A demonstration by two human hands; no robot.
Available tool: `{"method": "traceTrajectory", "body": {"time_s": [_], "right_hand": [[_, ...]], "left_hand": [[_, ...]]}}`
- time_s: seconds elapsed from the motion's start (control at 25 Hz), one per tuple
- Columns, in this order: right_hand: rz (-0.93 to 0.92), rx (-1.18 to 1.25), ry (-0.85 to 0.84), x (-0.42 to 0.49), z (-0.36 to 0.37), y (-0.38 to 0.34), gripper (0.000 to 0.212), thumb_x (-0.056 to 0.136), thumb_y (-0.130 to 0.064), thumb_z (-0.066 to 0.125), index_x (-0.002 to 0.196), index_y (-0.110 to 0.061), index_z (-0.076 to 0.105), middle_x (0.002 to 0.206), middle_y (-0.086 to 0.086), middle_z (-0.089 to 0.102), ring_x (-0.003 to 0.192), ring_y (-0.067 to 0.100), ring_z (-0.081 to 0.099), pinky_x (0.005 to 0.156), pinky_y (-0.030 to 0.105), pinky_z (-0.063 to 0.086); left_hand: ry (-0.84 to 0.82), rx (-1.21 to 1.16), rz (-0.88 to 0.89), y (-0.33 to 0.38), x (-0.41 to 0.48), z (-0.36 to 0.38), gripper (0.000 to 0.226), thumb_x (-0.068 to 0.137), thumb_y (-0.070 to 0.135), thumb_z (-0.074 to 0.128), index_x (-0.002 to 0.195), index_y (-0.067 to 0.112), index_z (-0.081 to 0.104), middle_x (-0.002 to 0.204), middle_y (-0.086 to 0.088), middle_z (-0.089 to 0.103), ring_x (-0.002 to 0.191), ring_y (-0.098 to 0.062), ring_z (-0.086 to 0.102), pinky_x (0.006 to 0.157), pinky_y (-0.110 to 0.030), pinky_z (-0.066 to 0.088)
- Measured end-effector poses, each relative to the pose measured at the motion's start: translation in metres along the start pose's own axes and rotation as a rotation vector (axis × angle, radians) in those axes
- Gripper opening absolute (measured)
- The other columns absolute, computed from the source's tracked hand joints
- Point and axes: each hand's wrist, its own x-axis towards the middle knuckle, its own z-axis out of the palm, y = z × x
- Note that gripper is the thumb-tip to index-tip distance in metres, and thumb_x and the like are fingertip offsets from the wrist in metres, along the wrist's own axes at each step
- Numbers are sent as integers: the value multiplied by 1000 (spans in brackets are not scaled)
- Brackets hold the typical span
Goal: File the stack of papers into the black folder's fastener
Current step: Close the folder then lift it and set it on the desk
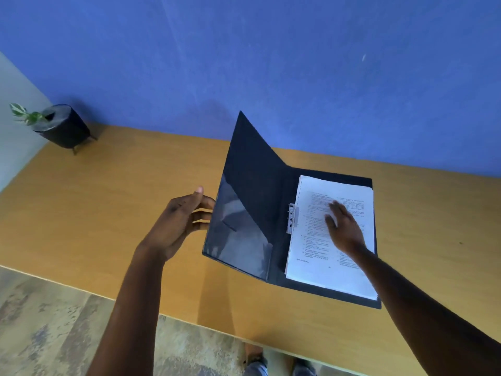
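Stood before a tan wooden table [113,202] set against a blue wall [271,55], with worn plank floor [48,327] below its near edge. Kept 1 black plant pot [63,126] far left of the black folder [260,185], near the wall. Lay open, that folder, left cover tilted up. Rested inside on the folder's right half, the stack of papers [314,256], just right of the metal fastener [291,218]. Pressed flat on the papers, right hand [345,229], fingers spread. Hovered at the folder's raised left edge, left hand [179,221], fingers loosely parted; contact hard to tell.
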Motion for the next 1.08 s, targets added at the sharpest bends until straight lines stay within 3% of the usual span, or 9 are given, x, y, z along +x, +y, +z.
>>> {"method": "traceTrajectory", "body": {"time_s": [0.12,0.2,0.32,0.44,0.6,0.72,0.84,0.92,1.08], "right_hand": [[224,450,167,-8,-34,-4,40,107,-22,43,139,-1,56,146,17,55,138,32,49,113,37,35],[390,792,191,-22,-56,0,45,108,-31,40,133,-1,60,136,18,63,128,33,58,107,40,41],[499,1225,-13,-50,-93,5,68,104,-57,27,135,-5,57,129,16,68,115,38,66,101,52,49],[415,1371,-191,-73,-118,-1,73,99,-66,27,132,-10,60,126,14,71,110,37,70,93,53,52],[321,1208,-148,-87,-118,-13,35,101,-38,55,122,-14,71,120,6,75,104,23,74,87,39,60],[476,963,60,-85,-102,-3,12,95,-15,66,103,-20,74,107,5,78,92,24,75,83,44,62],[572,781,160,-81,-84,14,13,91,-13,70,103,-18,67,107,7,75,89,23,72,75,38,60],[605,599,180,-80,-75,26,22,86,-16,74,106,-10,68,106,9,75,85,23,69,68,32,55],[636,203,57,-79,-64,37,35,85,-31,76,104,-3,70,110,15,69,90,34,66,70,37,51]], "left_hand": [[-114,-58,79,1,1,41,50,95,50,48,99,6,72,103,-6,74,91,-18,69,74,-27,55],[-172,-50,130,-5,5,70,45,97,44,48,101,8,73,108,-7,74,99,-20,70,79,-30,56],[-208,-6,159,-18,13,112,38,96,39,55,104,7,73,111,-8,75,108,-23,69,90,-38,52],[-218,67,126,-42,20,149,20,92,27,65,100,11,75,104,-3,76,103,-15,70,86,-28,50],[-232,300,78,-78,29,179,9,88,12,71,95,11,76,101,-1,77,96,-14,71,84,-22,52],[52,543,10,-101,43,185,17,86,11,67,103,7,71,109,-10,70,99,-25,67,88,-36,53],[142,817,-112,-109,52,189,36,92,28,58,120,6,56,121,-15,59,114,-34,56,95,-48,49],[123,824,-163,-108,55,197,46,93,36,55,128,7,48,127,-17,53,121,-38,51,99,-51,45],[187,773,-227,-107,63,210,60,94,43,54,139,6,39,137,-19,47,128,-40,46,103,-51,43]]}}
